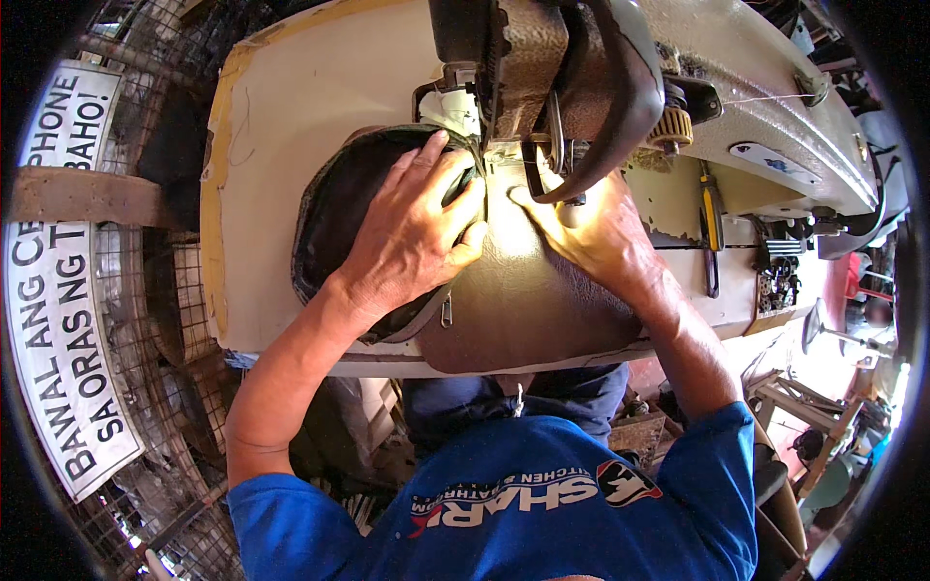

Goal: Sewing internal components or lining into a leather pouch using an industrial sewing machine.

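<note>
"Left grip [412,228]?"
"Half-closed, holding the bag [339,218] by the desk's [291,77] near edge, likely steadying it."
"Right grip [596,228]?"
"Spread on the leather [542,300], perhaps flattening it (fingertips partly hidden; hold unclear)."

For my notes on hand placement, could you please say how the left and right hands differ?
The left hand rests on the dark rounded piece; the right hand, on the brown sheet. A curved dark sewing-machine part hides some of the right, but not the left. The right is lit brighter than the left. Both are bare.
</note>
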Demonstrator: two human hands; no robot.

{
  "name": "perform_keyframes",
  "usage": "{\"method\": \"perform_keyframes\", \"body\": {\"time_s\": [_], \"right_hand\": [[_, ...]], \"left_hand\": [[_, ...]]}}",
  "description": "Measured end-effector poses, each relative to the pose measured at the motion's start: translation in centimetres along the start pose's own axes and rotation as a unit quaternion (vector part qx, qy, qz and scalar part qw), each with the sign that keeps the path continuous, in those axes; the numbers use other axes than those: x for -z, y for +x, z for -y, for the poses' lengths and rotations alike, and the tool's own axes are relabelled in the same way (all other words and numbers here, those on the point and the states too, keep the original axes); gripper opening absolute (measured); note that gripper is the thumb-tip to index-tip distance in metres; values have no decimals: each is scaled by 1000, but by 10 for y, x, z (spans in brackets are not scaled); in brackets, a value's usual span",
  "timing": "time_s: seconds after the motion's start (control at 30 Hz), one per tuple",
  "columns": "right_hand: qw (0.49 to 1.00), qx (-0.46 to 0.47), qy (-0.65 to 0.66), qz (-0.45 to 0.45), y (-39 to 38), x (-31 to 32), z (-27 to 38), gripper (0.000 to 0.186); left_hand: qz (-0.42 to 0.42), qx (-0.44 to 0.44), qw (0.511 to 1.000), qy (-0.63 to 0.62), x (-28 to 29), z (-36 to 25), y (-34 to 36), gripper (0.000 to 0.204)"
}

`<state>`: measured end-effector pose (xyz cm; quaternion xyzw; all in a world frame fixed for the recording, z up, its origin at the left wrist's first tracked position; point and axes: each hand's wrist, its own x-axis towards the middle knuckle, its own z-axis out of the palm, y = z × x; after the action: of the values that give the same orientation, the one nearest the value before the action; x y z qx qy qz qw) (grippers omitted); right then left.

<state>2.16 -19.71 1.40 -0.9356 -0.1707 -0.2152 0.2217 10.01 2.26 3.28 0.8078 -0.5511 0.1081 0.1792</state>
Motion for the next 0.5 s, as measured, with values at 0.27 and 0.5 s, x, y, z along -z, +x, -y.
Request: {"method": "perform_keyframes", "body": {"time_s": [0.27,0.5], "right_hand": [[996,51,-61,52,-1,-15,-16,25],[996,32,59,55,-13,-11,-23,13]], "left_hand": [[5,7,1000,-7,-2,1,-1,33],[23,36,999,-29,-5,2,-1,30]]}}
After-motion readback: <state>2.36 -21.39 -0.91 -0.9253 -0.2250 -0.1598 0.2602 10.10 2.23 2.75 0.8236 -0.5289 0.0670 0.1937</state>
